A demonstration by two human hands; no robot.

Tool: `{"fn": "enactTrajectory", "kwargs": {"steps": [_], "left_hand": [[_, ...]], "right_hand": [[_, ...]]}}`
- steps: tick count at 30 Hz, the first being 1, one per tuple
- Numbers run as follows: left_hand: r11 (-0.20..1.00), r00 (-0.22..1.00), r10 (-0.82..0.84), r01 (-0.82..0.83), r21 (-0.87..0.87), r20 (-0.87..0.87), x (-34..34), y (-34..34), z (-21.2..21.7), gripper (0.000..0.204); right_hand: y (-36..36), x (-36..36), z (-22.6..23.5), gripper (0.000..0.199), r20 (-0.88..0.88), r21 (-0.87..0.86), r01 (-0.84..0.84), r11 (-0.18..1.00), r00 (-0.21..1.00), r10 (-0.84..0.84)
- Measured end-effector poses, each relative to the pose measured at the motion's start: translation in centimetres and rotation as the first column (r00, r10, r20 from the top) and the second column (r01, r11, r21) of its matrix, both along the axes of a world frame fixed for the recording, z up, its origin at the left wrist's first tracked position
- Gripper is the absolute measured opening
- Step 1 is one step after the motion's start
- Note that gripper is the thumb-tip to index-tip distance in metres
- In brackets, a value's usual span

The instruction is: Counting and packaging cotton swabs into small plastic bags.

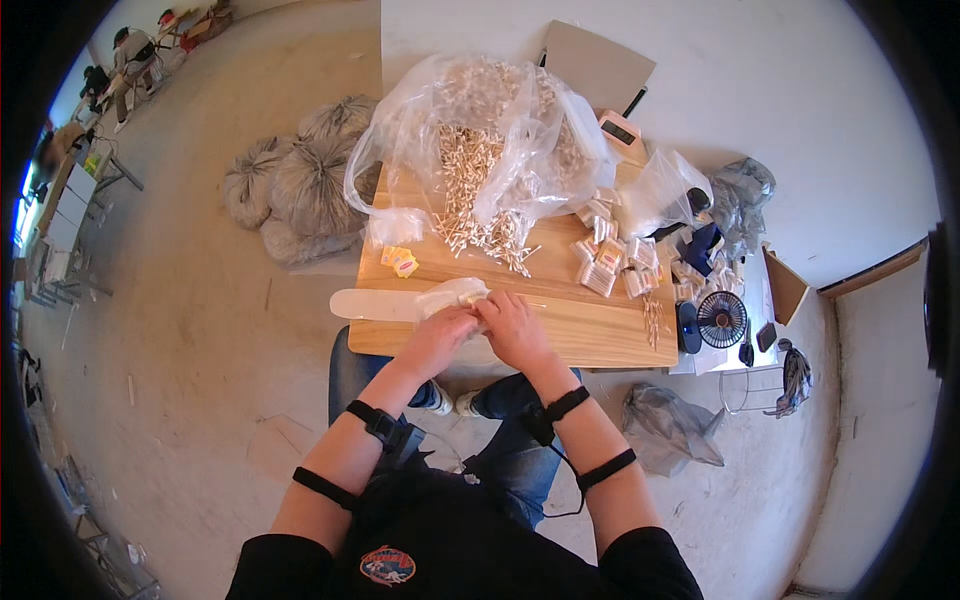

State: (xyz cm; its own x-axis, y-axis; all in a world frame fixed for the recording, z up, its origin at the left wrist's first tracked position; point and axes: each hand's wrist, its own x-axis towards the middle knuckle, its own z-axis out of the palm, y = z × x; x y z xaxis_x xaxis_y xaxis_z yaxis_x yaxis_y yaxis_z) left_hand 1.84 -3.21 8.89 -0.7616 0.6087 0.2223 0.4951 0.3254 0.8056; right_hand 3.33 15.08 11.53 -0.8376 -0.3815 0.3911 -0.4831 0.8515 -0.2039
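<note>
Near the front edge of the wooden table, my left hand and my right hand meet with bent fingers. Between them is a small clear plastic bag, pinched at its right end; something pale shows at the fingertips, too small to make out. Under the bag lies a long white strip with a rounded end. Beyond my hands, loose cotton swabs spill from a large clear plastic bag. Several small yellow cards lie to the left of the spill.
Packed cotton swabs are heaped at the table's right, beside loose swabs. A small black fan and a pink digital clock stand farther out. Stuffed grey bags sit on the floor at left. People sit far off.
</note>
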Motion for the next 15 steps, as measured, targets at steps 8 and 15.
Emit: {"fn": "enactTrajectory", "kwargs": {"steps": [8,15], "left_hand": [[0.891,0.871,0.417,-0.448,-0.076,-0.258,2.3,-1.1,0.0,0.043],[0.912,0.493,0.41,-0.22,-0.346,0.768,3.1,-3.4,-3.9,0.032]], "right_hand": [[0.2,-0.4,-2.2,0.028,0.206,-0.075,-0.029,0.997,0.978,0.044],[-1.1,0.8,-1.9,0.022,0.116,0.026,-0.04,0.999,0.993,0.037]]}}
